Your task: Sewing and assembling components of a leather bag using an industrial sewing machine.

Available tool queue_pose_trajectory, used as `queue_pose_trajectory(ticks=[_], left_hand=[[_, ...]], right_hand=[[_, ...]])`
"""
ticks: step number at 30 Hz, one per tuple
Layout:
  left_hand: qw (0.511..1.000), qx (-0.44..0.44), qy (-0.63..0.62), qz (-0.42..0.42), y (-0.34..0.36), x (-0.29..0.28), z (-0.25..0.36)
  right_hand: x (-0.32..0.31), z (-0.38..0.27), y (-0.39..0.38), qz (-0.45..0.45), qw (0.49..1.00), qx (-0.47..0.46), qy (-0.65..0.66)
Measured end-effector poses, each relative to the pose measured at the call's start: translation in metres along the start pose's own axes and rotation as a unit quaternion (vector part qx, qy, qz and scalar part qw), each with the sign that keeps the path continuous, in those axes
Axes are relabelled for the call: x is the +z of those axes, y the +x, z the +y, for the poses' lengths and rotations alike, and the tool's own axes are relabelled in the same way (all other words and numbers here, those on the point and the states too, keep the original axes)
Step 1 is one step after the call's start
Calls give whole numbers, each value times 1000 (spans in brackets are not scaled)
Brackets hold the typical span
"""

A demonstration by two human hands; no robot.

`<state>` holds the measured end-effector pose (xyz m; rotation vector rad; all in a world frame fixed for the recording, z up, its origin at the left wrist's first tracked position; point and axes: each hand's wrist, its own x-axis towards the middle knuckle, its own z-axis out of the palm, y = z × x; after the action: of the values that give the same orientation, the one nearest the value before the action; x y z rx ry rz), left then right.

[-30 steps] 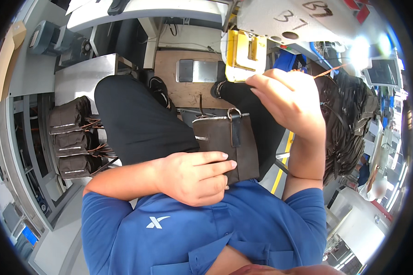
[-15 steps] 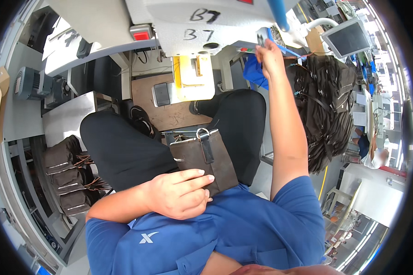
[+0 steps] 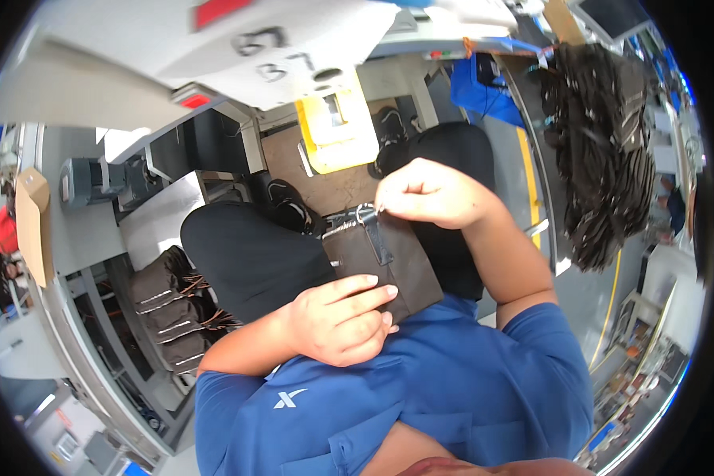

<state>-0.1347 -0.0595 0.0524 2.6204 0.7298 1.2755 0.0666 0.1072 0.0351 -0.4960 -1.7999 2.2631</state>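
A flat dark-brown fabric pouch (image 3: 412, 282) lies across my lap, its zippered edge toward my knees. On that edge are a black strap tab (image 3: 379, 242) and a metal ring (image 3: 365, 213). My left hand (image 3: 345, 321) holds the pouch against my body, fingers laid over its left side and the thumb hidden. Right at the zippered edge, beside the ring, my right hand (image 3: 436, 194) is closed with curled fingers. Whatever lies between those fingertips is hidden.
A large pale machine head (image 3: 214, 71) stands in front of me, above a yellow plate (image 3: 345, 147) near the floor. Many dark-brown pieces hang in a pile (image 3: 603, 166) at the right. Similar bundles (image 3: 170, 305) are stacked at the left. A blue bin (image 3: 484, 91) stands beyond my right knee.
My right hand has come back from beside the machine, where a small dark thing was at its fingertips, to the pouch's zippered edge. My left hand keeps its hold. The view has tilted.
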Motion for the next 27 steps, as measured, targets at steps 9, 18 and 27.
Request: queue_pose_trajectory(ticks=[9,18,27], left_hand=[[859,-388,-295,159,13,-15,-43],[644,-522,-556,-64,36,-34,-40],[556,-569,-559,233,29,-32,-28]], right_hand=[[29,-33,-6,9,987,-130,-91],[33,-28,6,177,950,-201,-163],[45,-27,-44,363,896,-55,-250]])
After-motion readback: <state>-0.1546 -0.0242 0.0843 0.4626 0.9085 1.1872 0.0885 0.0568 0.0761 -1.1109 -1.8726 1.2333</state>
